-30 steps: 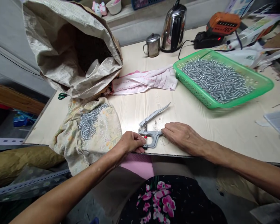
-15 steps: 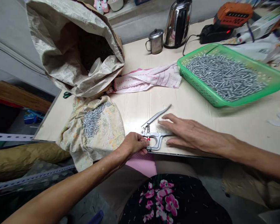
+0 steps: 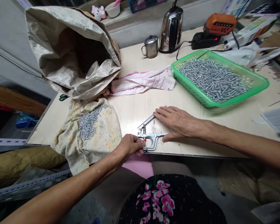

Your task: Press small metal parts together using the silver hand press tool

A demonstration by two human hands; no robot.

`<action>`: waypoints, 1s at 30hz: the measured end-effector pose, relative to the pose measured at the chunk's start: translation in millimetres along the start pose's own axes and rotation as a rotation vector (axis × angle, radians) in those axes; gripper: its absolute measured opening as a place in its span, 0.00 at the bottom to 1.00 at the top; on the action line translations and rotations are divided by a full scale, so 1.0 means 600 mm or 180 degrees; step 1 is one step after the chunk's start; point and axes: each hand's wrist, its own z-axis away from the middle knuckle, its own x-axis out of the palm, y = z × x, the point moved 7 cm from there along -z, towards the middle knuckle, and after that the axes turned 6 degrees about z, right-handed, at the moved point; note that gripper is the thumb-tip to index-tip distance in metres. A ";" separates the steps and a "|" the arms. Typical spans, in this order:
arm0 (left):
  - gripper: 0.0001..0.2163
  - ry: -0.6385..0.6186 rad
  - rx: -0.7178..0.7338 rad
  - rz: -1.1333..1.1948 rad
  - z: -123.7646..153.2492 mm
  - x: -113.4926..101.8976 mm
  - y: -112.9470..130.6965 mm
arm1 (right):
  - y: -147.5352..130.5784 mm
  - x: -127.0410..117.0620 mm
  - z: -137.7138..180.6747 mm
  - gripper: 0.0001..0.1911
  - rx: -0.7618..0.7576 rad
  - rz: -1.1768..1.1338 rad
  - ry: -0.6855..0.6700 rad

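Observation:
A grey metal press plier [image 3: 151, 137] with a red tip lies at the table's near edge. My left hand [image 3: 130, 145] is closed in a pinch at the plier's jaw, its fingertips holding something too small to make out. My right hand [image 3: 175, 122] lies over the plier's two handles, fingers stretched out across the upper handle and thumb by the lower one. Left of my left hand, a flowered cloth [image 3: 91, 130] carries a pile of small metal pins [image 3: 90, 120].
A green basket [image 3: 256, 81] full of metal pins stands at the right. A big paper sack [image 3: 67, 49] with a white cup stands at the back left, a pink-white towel [image 3: 142, 82] beside it. Kettle [image 3: 170, 28], steel mug [image 3: 150, 46] and orange battery charger [image 3: 218, 26] line the back.
My right hand went from gripping the plier's lower handle to opening and settling flat over both handles. My left hand stayed pinched at the jaw.

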 end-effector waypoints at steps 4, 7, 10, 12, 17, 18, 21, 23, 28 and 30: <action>0.09 -0.0025 0.0004 0.0032 0.002 0.001 0.000 | 0.002 -0.008 -0.003 0.53 0.0029 -0.0016 -0.0002; 0.09 -0.0018 -0.0017 0.0043 0.000 0.002 0.001 | -0.001 -0.016 -0.005 0.46 0.0053 0.0035 -0.0068; 0.09 0.0015 -0.0048 0.0014 -0.002 0.001 0.001 | -0.008 -0.020 -0.003 0.35 0.0034 0.0090 -0.0118; 0.09 0.0003 -0.0088 -0.0053 -0.002 -0.001 -0.004 | -0.010 -0.019 0.000 0.32 0.0045 0.0055 -0.0107; 0.09 0.0616 0.1238 -0.1460 0.017 -0.010 0.025 | -0.015 -0.014 0.010 0.28 0.0086 -0.0232 0.0055; 0.09 0.0898 0.1789 -0.1788 0.028 -0.007 0.042 | -0.016 -0.014 0.012 0.27 0.0104 -0.0288 0.0084; 0.22 0.1280 0.3010 -0.2530 0.048 0.026 0.079 | -0.020 -0.014 0.015 0.24 0.0182 -0.0415 0.0114; 0.30 0.1087 0.3322 -0.2972 0.038 0.053 0.094 | -0.019 -0.013 0.017 0.24 0.0203 -0.0483 0.0093; 0.30 0.0639 0.3314 -0.3586 0.010 0.085 0.117 | -0.004 -0.009 0.032 0.39 0.0299 -0.0404 -0.0069; 0.30 0.0665 0.3299 -0.3710 0.010 0.088 0.124 | -0.001 -0.011 0.039 0.37 0.0335 -0.0242 -0.0138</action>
